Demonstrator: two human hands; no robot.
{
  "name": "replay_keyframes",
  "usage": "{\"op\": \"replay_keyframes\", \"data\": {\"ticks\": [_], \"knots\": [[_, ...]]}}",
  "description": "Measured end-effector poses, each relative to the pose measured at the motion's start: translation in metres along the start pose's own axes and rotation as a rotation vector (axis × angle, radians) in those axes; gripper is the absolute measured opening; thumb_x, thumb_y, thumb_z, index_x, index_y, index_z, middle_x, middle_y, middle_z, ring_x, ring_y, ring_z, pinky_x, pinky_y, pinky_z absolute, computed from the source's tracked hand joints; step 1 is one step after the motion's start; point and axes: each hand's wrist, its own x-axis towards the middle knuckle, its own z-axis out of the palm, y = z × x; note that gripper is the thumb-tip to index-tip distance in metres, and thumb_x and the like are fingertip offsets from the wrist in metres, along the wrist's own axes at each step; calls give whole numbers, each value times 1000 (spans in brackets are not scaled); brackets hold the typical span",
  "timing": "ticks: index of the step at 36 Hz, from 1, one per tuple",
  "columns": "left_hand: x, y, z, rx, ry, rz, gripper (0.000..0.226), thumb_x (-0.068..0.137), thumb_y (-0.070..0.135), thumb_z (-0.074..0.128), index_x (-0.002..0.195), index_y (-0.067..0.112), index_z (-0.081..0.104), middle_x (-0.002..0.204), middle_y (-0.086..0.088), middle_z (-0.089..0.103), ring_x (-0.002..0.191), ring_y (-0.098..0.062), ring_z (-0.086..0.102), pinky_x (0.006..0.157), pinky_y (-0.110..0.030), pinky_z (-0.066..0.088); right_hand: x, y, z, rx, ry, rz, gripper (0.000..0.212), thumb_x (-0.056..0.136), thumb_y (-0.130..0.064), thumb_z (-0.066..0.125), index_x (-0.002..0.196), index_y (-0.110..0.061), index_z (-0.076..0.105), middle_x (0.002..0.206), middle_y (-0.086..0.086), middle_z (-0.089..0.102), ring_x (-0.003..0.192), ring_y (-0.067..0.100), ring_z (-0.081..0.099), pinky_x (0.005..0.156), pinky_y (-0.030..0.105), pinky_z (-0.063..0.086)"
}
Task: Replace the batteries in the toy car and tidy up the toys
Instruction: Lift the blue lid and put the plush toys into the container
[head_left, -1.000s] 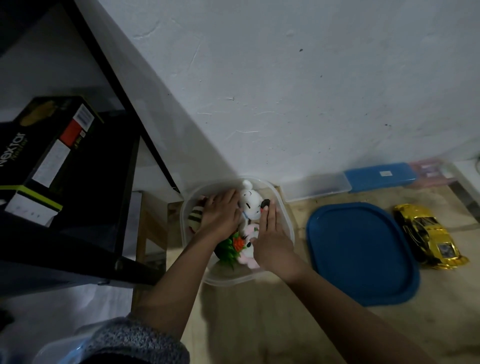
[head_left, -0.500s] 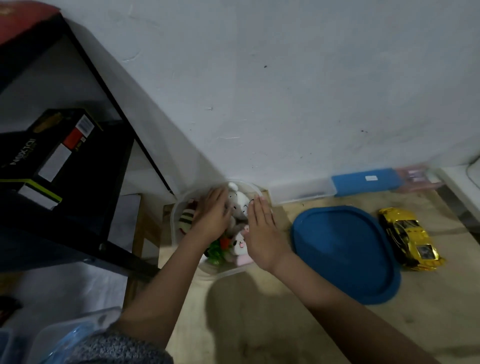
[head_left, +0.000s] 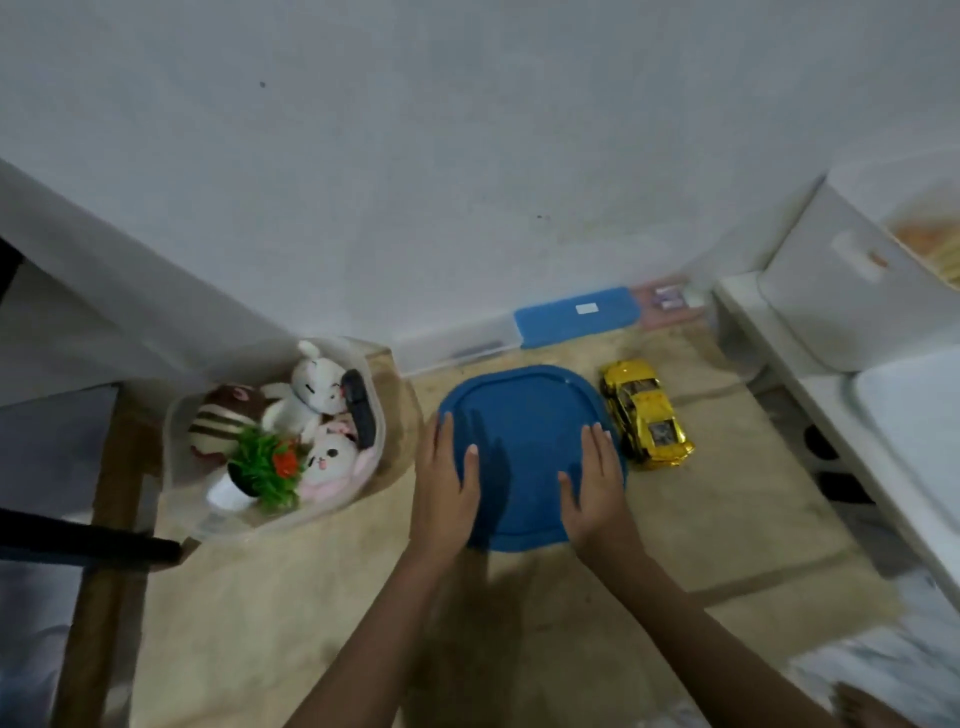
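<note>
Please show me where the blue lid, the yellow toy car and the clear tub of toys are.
blue lid (head_left: 524, 447): head view, bare middle of its top.
yellow toy car (head_left: 648, 410): head view, its roof.
clear tub (head_left: 249, 522): head view, near wall.

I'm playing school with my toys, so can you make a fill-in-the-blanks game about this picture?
The left hand and the right hand both rest on the flat ___ plastic lid.
The shiny yellow toy car sits just to the ___ of that lid.
The white plush bunny lies ___ the clear plastic tub.
Missing words: blue; right; inside.
</note>
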Motion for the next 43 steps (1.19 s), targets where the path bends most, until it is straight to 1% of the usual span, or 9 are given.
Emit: {"op": "replay_keyframes", "data": {"ticks": [3,7,12,21,27,32,36,41,43], "knots": [[-13,-13,16,37,-16,-114,58,100,35,34,150,16,12,159,-2,3,146,-15,0,116,-27,6,-15,17,2,-3,-6,58,61,97,-22,40,146,-2,12,156,13,11,145,23,4,118,33,11],[-18,-21,25,78,-32,-190,60,101,30,35,150,8,8,158,-9,4,146,-23,1,119,-35,6,-25,27,2,15,-3,139,68,96,-20,44,147,0,3,157,15,2,145,26,-3,114,28,2],[-21,-25,32,91,-49,-182,57,101,19,36,149,9,8,159,-4,5,146,-22,-3,116,-29,1,-22,31,10,5,-28,177,70,96,-20,45,146,2,0,156,17,-1,145,28,-2,111,24,-2],[-20,-18,28,-124,114,-284,59,93,-10,37,148,8,22,156,-5,20,143,-17,18,107,-14,15,-13,24,13,80,57,236,73,90,-9,55,146,0,10,154,14,15,143,24,11,115,27,10],[-10,-2,14,-199,160,-270,62,91,-12,37,148,12,24,155,-2,24,140,-15,24,93,-1,21,-12,15,10,231,123,261,74,86,-6,61,146,-3,17,150,11,24,140,21,19,111,23,15],[-2,13,-5,-212,189,-187,61,92,-12,36,147,10,24,155,0,21,134,-2,18,82,16,13,-12,-2,6,292,184,224,74,86,-8,60,147,-8,17,152,6,22,140,18,19,113,28,20],[1,18,-27,-229,225,-146,60,93,-11,37,148,11,22,156,2,18,135,0,13,90,12,10,-5,-24,1,317,200,163,72,88,-8,58,147,-10,17,153,4,19,141,16,18,108,23,18],[-1,7,-68,-211,310,-147,59,95,-6,38,148,14,21,156,6,18,143,-7,13,107,-9,11,6,-65,7,319,145,81,71,89,-5,54,147,-7,14,155,6,15,142,17,15,104,12,12],[-5,-3,-87,-222,340,-152,59,95,-6,38,148,14,21,156,6,18,143,-8,14,109,-14,13,8,-83,17,335,111,44,70,89,-4,53,148,-6,14,154,6,16,142,20,17,106,15,16]]}}
